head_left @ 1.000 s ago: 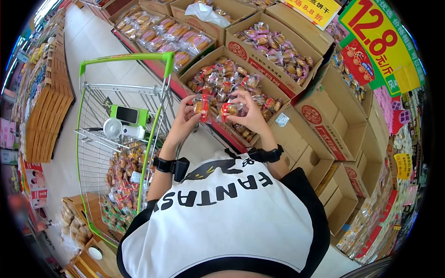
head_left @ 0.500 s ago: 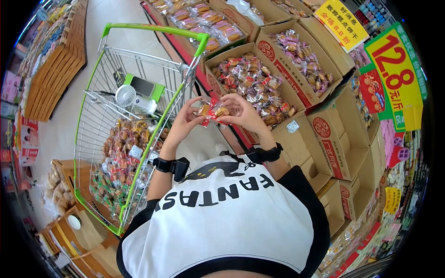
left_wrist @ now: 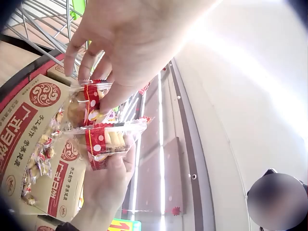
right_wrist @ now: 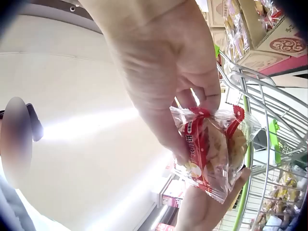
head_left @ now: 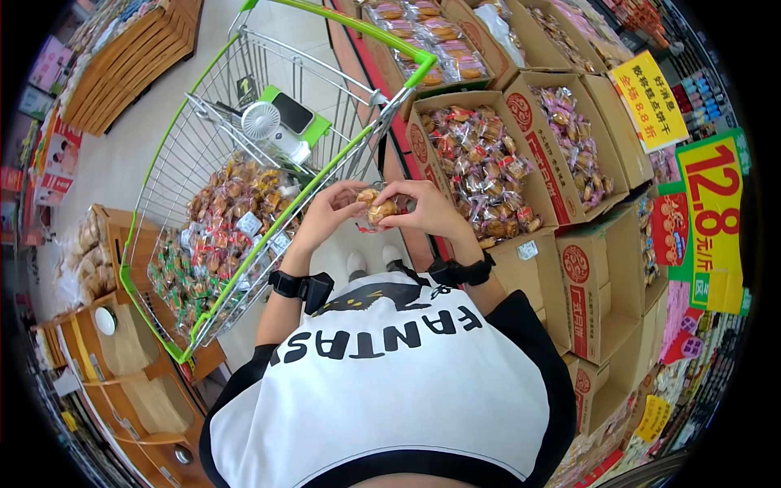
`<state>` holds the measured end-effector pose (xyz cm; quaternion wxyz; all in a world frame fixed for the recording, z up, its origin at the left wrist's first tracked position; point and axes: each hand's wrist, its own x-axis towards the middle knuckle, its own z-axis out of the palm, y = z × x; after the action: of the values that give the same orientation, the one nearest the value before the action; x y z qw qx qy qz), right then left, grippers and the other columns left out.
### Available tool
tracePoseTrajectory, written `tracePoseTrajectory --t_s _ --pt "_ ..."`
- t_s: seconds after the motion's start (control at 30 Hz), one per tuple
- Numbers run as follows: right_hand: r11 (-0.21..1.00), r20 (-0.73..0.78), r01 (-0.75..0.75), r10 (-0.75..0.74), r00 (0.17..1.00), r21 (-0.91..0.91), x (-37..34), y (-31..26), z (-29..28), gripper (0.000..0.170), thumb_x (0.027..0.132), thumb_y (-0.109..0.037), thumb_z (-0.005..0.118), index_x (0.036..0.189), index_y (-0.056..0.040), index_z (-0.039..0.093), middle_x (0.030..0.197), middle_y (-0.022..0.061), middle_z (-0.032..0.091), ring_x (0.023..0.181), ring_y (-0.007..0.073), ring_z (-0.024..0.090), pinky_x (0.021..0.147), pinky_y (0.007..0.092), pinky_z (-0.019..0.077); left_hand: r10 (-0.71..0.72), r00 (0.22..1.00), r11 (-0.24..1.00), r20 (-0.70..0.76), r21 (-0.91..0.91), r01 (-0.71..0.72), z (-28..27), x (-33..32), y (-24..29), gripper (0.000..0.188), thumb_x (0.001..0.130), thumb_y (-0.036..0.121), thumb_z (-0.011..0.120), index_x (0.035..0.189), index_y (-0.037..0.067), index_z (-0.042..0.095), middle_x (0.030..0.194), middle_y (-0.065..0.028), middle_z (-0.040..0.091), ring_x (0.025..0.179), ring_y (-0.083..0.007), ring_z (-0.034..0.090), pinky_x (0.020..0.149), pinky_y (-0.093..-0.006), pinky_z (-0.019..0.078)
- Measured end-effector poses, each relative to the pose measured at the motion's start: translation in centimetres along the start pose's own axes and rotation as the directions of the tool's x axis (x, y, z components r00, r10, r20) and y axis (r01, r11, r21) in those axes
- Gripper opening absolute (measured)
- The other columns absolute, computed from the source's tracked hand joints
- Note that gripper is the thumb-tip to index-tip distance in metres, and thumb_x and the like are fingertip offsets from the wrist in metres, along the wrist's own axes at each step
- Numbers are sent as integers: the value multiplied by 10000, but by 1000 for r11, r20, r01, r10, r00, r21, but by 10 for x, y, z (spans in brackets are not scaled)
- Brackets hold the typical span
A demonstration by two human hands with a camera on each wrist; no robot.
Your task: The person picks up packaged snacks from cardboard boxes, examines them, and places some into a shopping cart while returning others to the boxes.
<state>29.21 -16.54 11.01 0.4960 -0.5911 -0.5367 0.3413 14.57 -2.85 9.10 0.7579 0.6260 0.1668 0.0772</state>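
In front of the shirt, my left hand (head_left: 329, 215) and right hand (head_left: 427, 210) are close together, each pinching a wrapped mooncake. The mooncakes (head_left: 379, 210) overlap in the head view. Seen from the left wrist, the left hand (left_wrist: 130, 43) pinches one packet (left_wrist: 90, 103) between thumb and fingers, other fingers spread. Beside it, the right hand (left_wrist: 103, 185) holds a second packet (left_wrist: 103, 144), clear with a red dotted band. From the right wrist, that red-banded packet (right_wrist: 199, 144) lies under the right thumb, with the left hand (right_wrist: 204, 209) behind.
A green-rimmed shopping cart (head_left: 427, 58) at the left holds bagged snacks (head_left: 236, 203), a small white fan (head_left: 261, 120) and a phone (head_left: 293, 112). Cardboard boxes (head_left: 543, 163) of wrapped mooncakes stand at the right, near a yellow-green price sign (head_left: 709, 211).
The hands have drawn together, bringing the two mooncakes from side by side to overlapping. Cart and boxes have shifted rightward in the head view, and the hands now show beside the cart.
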Motion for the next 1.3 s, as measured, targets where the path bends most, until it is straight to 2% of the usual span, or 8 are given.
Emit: tracePoseTrajectory --t_s 0.1,0.53,0.63,0.73,0.9,1.13,1.23,1.3 --pt "990 25 4 0 1000 -141 9 -8 4 291 597 -75 717 848 -32 575 820 47 574 737 113 558 645 228 434 47 999 998 -25 38 -46 -8 -4 -7 322 774 3 536 1088 -17 469 902 -52 564 804 -87 540 729 -214 445" --pt "981 4 108 -108 994 -158 35 -10 37 337 596 -139 724 894 -69 582 802 39 563 689 143 537 567 242 430 158 964 987 -214 58 -149 -22 -35 -3 292 825 42 467 1113 -3 448 982 -68 542 894 -112 519 752 -238 432" --pt "974 29 188 -186 982 -128 43 -14 46 335 596 -151 724 883 -63 577 800 48 562 712 163 546 585 251 440 136 962 990 -235 68 -123 -25 -51 5 286 845 77 443 1123 7 443 949 -55 536 829 -98 516 726 -236 434" --pt "947 35 281 -279 960 -153 52 -16 57 321 599 -159 723 861 -52 573 800 55 562 714 191 552 587 260 448 49 938 966 -342 -223 -131 -26 -66 11 296 855 100 420 1143 29 429 911 -37 519 779 -90 503 713 -240 435" --pt "809 97 528 -522 848 -258 72 -25 76 258 608 -136 700 821 -63 575 797 57 562 767 220 514 667 299 432 144 919 989 -366 15 -149 -33 -87 4 419 774 112 577 1152 41 411 959 -45 514 829 -99 513 715 -233 444" --pt "763 198 601 -568 799 -236 92 -35 108 311 615 -173 692 872 -59 557 858 79 533 862 245 470 759 339 394 75 810 982 -581 -98 -162 -33 -117 -3 482 713 91 647 1138 52 423 1001 -46 516 893 -116 521 747 -245 447" --pt "769 194 598 -566 801 -227 96 -28 126 392 635 -190 687 960 -52 519 935 104 501 905 270 456 795 349 379 167 694 983 -701 65 -170 -40 -129 -12 464 726 98 635 1139 47 431 1013 -50 523 891 -117 525 747 -244 445" --pt "893 205 428 -397 895 -140 96 -19 137 438 664 -190 673 1030 -50 479 976 126 476 945 300 443 822 355 366 78 641 968 -764 -95 -231 -42 -138 -8 453 739 118 624 1142 38 435 1016 -60 534 888 -117 529 746 -241 437"
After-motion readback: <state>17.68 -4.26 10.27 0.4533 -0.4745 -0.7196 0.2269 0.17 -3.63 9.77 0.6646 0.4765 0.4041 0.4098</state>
